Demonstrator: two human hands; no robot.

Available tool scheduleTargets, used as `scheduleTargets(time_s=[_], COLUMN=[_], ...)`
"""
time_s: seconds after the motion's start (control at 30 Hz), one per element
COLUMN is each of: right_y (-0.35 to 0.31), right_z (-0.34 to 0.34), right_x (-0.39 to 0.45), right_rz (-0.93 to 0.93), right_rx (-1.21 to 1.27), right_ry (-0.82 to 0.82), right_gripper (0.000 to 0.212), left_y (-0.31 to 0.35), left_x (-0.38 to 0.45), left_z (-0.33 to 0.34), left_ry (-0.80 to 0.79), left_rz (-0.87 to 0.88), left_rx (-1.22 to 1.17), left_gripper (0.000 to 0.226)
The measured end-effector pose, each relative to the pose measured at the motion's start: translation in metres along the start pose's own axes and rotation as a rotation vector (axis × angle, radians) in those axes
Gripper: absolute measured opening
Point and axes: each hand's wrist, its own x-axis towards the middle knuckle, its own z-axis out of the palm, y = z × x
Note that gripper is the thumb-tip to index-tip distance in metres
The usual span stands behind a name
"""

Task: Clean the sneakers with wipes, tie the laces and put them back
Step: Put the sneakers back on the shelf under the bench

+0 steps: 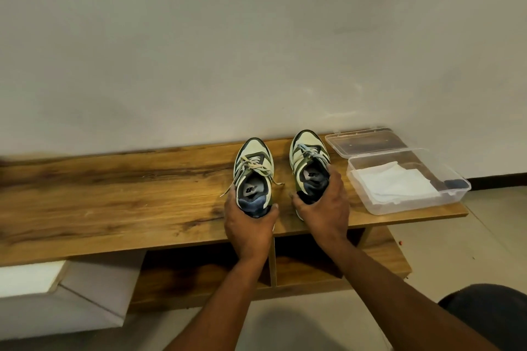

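Two cream and green sneakers stand side by side on the wooden shelf top (pixel 114 194), toes toward the wall. My left hand (pixel 249 225) wraps around the heel of the left sneaker (pixel 253 162), whose laces look tied in a bow. My right hand (pixel 323 205) grips the heel of the right sneaker (pixel 308 151), fingers over its collar. A clear plastic box (pixel 453 182) with its lid open stands right of the shoes and holds white wipes (pixel 396 182).
The wall runs right behind the shelf top. Below it are two open cubbies (pixel 302 262). A white block (pixel 57 293) sits at the lower left, tiled floor lies to the right, and a dark object (pixel 496 310) shows at the bottom right corner.
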Motion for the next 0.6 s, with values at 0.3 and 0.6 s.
scheduleTargets(time_s=[0.3,0.6], right_y=[-0.014,-0.055], right_z=[0.001,-0.008], right_x=[-0.025,-0.073], right_rz=[-0.051,-0.067], right_rx=[0.128,0.164], right_ry=[0.036,0.082], right_gripper=[0.093,0.08], left_y=[0.013,0.026], left_x=[-0.022,-0.036], left_z=[-0.013,-0.059], left_ry=[0.044,0.126], left_rz=[-0.016,-0.054], left_rx=[0.002,0.048], left_gripper=[0.102,0.102])
